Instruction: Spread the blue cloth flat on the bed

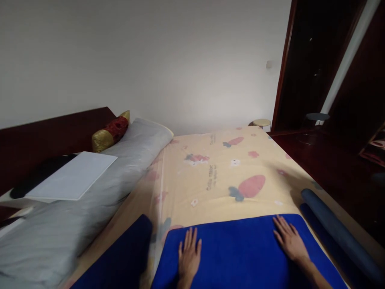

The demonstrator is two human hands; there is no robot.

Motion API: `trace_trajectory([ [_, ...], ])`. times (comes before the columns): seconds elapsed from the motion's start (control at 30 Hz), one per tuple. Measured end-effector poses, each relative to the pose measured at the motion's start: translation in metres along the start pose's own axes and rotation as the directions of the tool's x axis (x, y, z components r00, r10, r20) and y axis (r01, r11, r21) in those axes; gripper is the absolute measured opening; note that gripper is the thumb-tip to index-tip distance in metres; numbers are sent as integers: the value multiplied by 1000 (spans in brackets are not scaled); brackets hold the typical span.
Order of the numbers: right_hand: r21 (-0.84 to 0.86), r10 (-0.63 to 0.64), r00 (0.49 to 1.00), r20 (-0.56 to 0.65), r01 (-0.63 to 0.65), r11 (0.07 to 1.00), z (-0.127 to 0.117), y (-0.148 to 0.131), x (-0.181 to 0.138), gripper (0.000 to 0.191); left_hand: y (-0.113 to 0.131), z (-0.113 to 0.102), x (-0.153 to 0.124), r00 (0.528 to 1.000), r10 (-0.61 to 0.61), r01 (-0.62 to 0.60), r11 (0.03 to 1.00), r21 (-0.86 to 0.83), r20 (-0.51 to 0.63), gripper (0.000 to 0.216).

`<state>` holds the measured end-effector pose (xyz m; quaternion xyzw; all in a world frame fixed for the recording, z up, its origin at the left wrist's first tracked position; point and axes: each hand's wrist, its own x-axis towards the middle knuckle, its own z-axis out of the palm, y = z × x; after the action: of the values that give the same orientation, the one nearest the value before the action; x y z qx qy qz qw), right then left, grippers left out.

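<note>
A bright blue towel or mat (240, 249) lies flat on a bed covered by a pale yellow sheet with a strawberry and carrot print (222, 172). My left hand (189, 257) rests palm down on the blue cloth near its left edge, fingers spread. My right hand (290, 239) lies palm down near the cloth's far right corner, fingers apart. Neither hand holds anything.
A second dark blue cloth (120, 261) lies at the left. A rolled dark blue item (337, 228) lies along the bed's right edge. Grey bedding (90, 192), a white board (72, 176) and a gold and red cushion (111, 130) sit left. A small stool (261, 122) stands by the dark doorway.
</note>
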<state>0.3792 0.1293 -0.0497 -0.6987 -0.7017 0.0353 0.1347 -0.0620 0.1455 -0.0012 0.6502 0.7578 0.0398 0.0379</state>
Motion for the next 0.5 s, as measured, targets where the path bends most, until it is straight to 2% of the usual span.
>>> trace_trajectory([
  [0.07, -65, 78, 996, -46, -81, 995, -1, 35, 1, 65, -32, -2, 10, 993, -110, 113, 992, 55, -49, 57],
  [0.13, -104, 104, 993, -60, -109, 989, -2, 56, -2, 67, -50, -3, 15, 984, -164, 170, 981, 96, -71, 57],
  [0.2, -128, 115, 991, -63, -122, 984, -2, 63, -5, 68, -55, -5, 17, 980, -183, 191, 974, 125, -74, 58],
  [0.27, -139, 134, 988, -76, -144, 980, -2, 58, -4, 66, -49, -7, 18, 974, -218, 225, 967, 121, -65, 56],
  [0.33, -120, 179, 977, -114, -193, 974, -3, 39, 1, 64, -29, -8, 17, 962, -267, 271, 958, 94, -59, 55],
  [0.4, -64, 206, 968, -141, -216, 974, -2, 2, 9, 62, 3, -5, 13, 974, -212, 217, 974, 59, -76, 54],
  [0.43, -25, 184, 975, -125, -188, 982, -1, -23, 12, 60, 24, -2, 9, 989, -114, 118, 992, 38, -99, 54],
  [0.5, 70, 11, 999, -41, -9, 997, 3, -79, 19, 54, 70, 9, 0, 982, 173, -176, 984, -36, -72, 53],
])
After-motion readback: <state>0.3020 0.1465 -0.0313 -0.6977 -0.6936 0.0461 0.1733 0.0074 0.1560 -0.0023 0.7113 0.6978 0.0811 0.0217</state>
